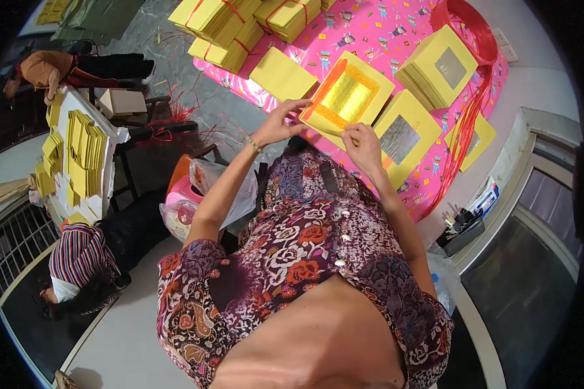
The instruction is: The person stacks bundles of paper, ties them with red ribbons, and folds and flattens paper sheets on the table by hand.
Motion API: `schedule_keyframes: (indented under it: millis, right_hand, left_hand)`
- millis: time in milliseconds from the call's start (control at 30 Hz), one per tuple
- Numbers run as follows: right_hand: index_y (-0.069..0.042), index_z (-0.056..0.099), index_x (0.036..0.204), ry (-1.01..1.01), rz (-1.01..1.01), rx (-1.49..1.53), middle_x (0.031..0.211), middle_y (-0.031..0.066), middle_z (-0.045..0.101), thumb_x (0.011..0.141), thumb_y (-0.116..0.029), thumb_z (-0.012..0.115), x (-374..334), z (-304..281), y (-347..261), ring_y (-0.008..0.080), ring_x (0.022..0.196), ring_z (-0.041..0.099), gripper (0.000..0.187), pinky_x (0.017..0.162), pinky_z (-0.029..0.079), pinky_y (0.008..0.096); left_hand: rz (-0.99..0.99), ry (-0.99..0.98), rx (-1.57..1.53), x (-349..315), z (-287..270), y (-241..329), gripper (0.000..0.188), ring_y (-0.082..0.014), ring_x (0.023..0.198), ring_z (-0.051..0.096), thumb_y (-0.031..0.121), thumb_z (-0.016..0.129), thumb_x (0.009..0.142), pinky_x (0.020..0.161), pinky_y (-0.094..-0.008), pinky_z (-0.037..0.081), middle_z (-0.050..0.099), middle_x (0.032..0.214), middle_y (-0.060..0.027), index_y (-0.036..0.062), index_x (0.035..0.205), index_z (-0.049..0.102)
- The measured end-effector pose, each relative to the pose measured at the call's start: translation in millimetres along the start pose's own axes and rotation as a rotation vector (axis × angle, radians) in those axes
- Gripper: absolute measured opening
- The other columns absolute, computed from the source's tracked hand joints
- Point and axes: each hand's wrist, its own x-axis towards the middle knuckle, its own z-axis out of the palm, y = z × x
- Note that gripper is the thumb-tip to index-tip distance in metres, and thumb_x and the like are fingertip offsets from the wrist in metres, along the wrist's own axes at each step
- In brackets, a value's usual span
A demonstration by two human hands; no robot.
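Observation:
Yellow paper with a shiny gold square and orange edging (348, 96) lies in front of me at the near edge of the pink table. My left hand (280, 124), with a beaded bracelet at the wrist, pinches its left corner. At the near edge, the closed fingers of my right hand (363, 146) grip the same paper. To the right, close to that hand, is a stack of yellow paper with silver squares (401, 139). A plain yellow stack (283, 74) sits beyond my left hand.
Red-tied yellow bundles (217, 26) stand at the table's far left. A taller silver-square stack (438, 68) and red strips (461, 146) lie right on the patterned pink cover (344, 32). Two people work at a white table (104, 194) on the left, holding yellow stacks.

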Motion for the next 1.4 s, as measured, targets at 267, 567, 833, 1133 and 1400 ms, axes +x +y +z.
schedule_keyframes:
  millis: [267,567,833,1133,1400]
  right_hand:
    - [-0.004,0.073,0.086,-0.025,0.07,0.079,0.098,0.0103,0.068,0.087,-0.022,0.063,2.5,3.8,10.7,0.0285,0.095,0.06,0.02,0.086,0.048,0.0378]
    - [-0.003,0.072,0.086,-0.008,0.116,0.134,0.096,0.0097,0.068,0.086,-0.022,0.063,3.9,7.1,14.6,0.0273,0.095,0.061,0.022,0.085,0.048,0.0365]
    - [-0.003,0.073,0.085,0.001,0.096,0.13,0.096,0.0094,0.068,0.086,-0.02,0.063,4.2,6.5,12.0,0.0272,0.093,0.062,0.02,0.084,0.048,0.0362]
    - [-0.003,0.073,0.086,0.005,0.081,0.101,0.094,0.0098,0.069,0.087,-0.02,0.062,5.0,5.5,11.2,0.0275,0.091,0.062,0.02,0.083,0.049,0.0369]
    - [-0.001,0.07,0.087,0.001,0.121,0.167,0.089,0.0113,0.069,0.088,-0.021,0.06,5.5,4.1,16.7,0.0288,0.092,0.063,0.022,0.083,0.049,0.0374]
  left_hand:
    - [0.068,0.019,0.053,4.7,5.3,-6.7,0.05,-0.0229,0.106,0.06,0.012,0.075,0.079,0.089,-0.0328,0.05,0.06,0.124,-0.0105,0.0108,0.127,0.059]
    - [0.031,0.035,0.102,6.2,6.1,-8.5,0.042,-0.0234,0.101,0.062,0.013,0.074,0.081,0.085,-0.0327,0.052,0.061,0.118,-0.0122,0.009,0.121,0.062]
    - [0.013,0.029,0.091,6.3,4.6,-5.4,0.04,-0.0227,0.1,0.063,0.013,0.074,0.081,0.084,-0.0325,0.053,0.061,0.119,-0.0115,0.0092,0.119,0.063]
    - [-0.038,0.002,0.135,7.0,3.3,4.8,0.039,-0.0206,0.104,0.06,0.018,0.075,0.081,0.085,-0.0326,0.051,0.06,0.12,-0.008,0.0097,0.118,0.065]
    - [0.206,-0.077,0.551,37.6,-8.8,14.9,0.027,-0.0257,0.1,0.061,0.032,0.072,0.082,0.081,-0.035,0.052,0.064,0.109,-0.0074,0.009,0.097,0.071]
